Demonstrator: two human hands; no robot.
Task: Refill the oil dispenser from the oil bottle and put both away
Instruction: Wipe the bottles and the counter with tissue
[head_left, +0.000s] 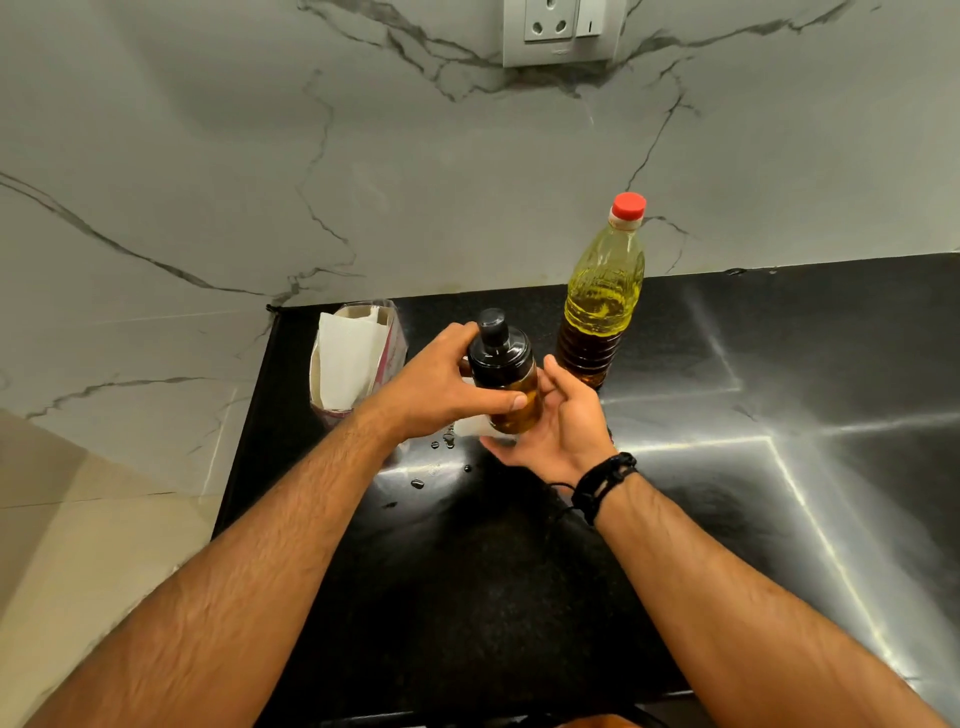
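Observation:
A small glass oil dispenser (506, 374) with a black pump cap and amber oil inside is held above the black counter. My left hand (441, 387) grips it, fingers behind the cap and thumb across the glass body. My right hand (558, 423) is under and beside the dispenser, fingers spread against its lower right side; a white tissue piece (470, 426) shows beneath. The tall plastic oil bottle (602, 296) with a red cap stands upright behind and to the right, capped, near the wall.
A box of white tissues (353, 358) stands at the counter's back left corner. Oil drops (434, 465) lie on the black counter (493, 571) in front of the hands. A wall socket (563, 31) sits high on the marble backsplash.

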